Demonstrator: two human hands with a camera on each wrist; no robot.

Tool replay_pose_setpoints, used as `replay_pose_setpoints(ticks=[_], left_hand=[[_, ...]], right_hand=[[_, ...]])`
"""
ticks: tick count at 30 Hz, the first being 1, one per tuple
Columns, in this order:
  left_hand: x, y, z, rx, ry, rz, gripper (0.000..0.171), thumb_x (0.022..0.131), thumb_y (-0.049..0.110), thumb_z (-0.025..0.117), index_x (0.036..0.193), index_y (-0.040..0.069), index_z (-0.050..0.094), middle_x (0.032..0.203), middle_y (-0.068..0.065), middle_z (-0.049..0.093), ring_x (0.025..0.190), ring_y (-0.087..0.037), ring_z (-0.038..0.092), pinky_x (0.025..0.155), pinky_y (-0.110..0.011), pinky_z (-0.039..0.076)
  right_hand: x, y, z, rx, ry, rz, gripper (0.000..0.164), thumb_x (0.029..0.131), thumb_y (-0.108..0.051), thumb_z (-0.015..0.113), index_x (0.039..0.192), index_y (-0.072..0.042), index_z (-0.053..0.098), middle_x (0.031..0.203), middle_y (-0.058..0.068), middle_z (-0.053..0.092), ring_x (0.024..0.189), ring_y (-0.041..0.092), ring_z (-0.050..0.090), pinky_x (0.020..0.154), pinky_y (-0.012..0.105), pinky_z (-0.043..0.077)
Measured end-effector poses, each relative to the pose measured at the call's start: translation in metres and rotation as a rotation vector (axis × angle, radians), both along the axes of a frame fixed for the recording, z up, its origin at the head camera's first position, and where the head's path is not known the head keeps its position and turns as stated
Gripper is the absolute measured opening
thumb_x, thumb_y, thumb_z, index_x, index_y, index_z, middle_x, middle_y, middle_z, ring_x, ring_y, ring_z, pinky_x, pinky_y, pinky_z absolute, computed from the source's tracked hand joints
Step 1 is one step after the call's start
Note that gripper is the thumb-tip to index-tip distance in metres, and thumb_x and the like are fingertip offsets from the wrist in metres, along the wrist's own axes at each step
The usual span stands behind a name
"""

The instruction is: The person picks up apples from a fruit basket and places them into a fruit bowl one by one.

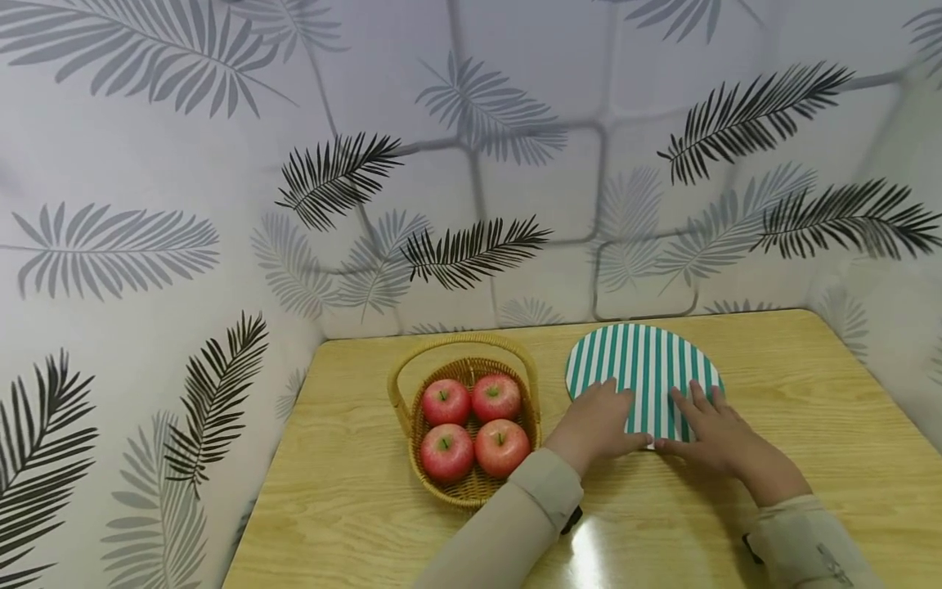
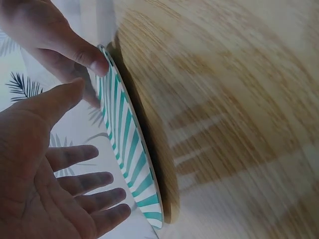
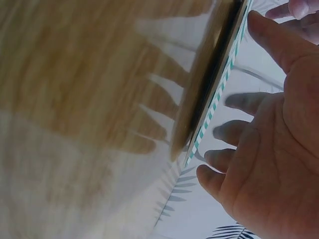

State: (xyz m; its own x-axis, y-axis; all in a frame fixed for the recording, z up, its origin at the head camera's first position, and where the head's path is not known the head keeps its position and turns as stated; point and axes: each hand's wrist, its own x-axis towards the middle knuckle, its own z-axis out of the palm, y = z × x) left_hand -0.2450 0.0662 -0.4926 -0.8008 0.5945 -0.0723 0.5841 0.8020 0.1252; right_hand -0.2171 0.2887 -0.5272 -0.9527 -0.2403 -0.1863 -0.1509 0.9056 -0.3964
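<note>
A flat round mat [image 1: 655, 368] with teal and white stripes lies on the table, its thin edge showing in the left wrist view. My left hand [image 1: 599, 421] is over its near left part, and my right hand [image 1: 717, 433] is over its near right part. Both thumbs point toward each other at the near edge. In the left wrist view the left fingers [image 2: 84, 183] are spread and fairly straight. The right fingers [image 3: 232, 133] look slightly bent and spread in the right wrist view. Whether the fingertips touch the mat is hard to tell.
Left of the hands stands a wicker basket [image 1: 536, 380] with a tall handle, holding several red apples [image 1: 447, 452]. The left forearm passes close by its right side. A wall covering [image 1: 530, 196] with leaf prints rises behind the wooden table [image 1: 338, 466].
</note>
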Motion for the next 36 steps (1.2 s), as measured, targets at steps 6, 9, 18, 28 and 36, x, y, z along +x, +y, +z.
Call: replay_pose_setpoints(ticks=[6, 9, 18, 28, 36], left_hand=[[-0.002, 0.004, -0.003, -0.01, -0.054, 0.038, 0.075, 0.099, 0.067, 0.063, 0.157, 0.019, 0.054, 0.163, -0.007, 0.05, 0.151, -0.032, 0.049, 0.118, -0.046, 0.051], [-0.002, 0.006, -0.008, -0.025, -0.06, 0.041, 0.076, 0.099, 0.067, 0.063, 0.157, 0.019, 0.053, 0.162, -0.007, 0.05, 0.151, -0.031, 0.048, 0.118, -0.044, 0.051], [-0.004, 0.008, -0.017, -0.035, -0.036, 0.05, 0.087, 0.096, 0.07, 0.064, 0.161, 0.015, 0.045, 0.16, -0.005, 0.052, 0.147, -0.027, 0.052, 0.114, -0.041, 0.054], [-0.011, 0.009, -0.024, -0.087, -0.015, 0.084, 0.091, 0.097, 0.073, 0.061, 0.164, 0.015, 0.041, 0.173, -0.011, 0.034, 0.16, -0.034, 0.033, 0.121, -0.051, 0.047], [-0.017, 0.007, -0.032, -0.095, -0.046, 0.098, 0.093, 0.096, 0.078, 0.057, 0.16, 0.012, 0.048, 0.169, -0.012, 0.042, 0.158, -0.03, 0.038, 0.124, -0.041, 0.044]], right_hand=[[-0.003, 0.0, -0.003, -0.005, -0.007, -0.001, 0.11, 0.096, -0.067, 0.065, 0.164, 0.009, 0.024, 0.167, 0.046, 0.008, 0.149, 0.074, 0.006, 0.115, 0.088, 0.018], [-0.002, 0.0, -0.002, -0.002, -0.027, 0.007, 0.108, 0.097, -0.064, 0.067, 0.163, 0.01, 0.024, 0.166, 0.046, 0.009, 0.148, 0.074, 0.006, 0.115, 0.087, 0.019], [-0.004, 0.0, -0.007, 0.022, -0.033, 0.016, 0.112, 0.099, -0.066, 0.064, 0.16, 0.018, 0.021, 0.166, 0.047, 0.011, 0.148, 0.074, 0.009, 0.117, 0.084, 0.022], [-0.006, 0.001, -0.004, 0.018, -0.049, 0.047, 0.11, 0.101, -0.062, 0.063, 0.159, 0.019, 0.02, 0.166, 0.046, 0.01, 0.15, 0.071, 0.01, 0.119, 0.083, 0.019], [-0.008, 0.003, -0.004, 0.014, -0.068, 0.06, 0.109, 0.102, -0.062, 0.061, 0.16, 0.02, 0.018, 0.166, 0.047, 0.008, 0.15, 0.071, 0.007, 0.12, 0.082, 0.017]])
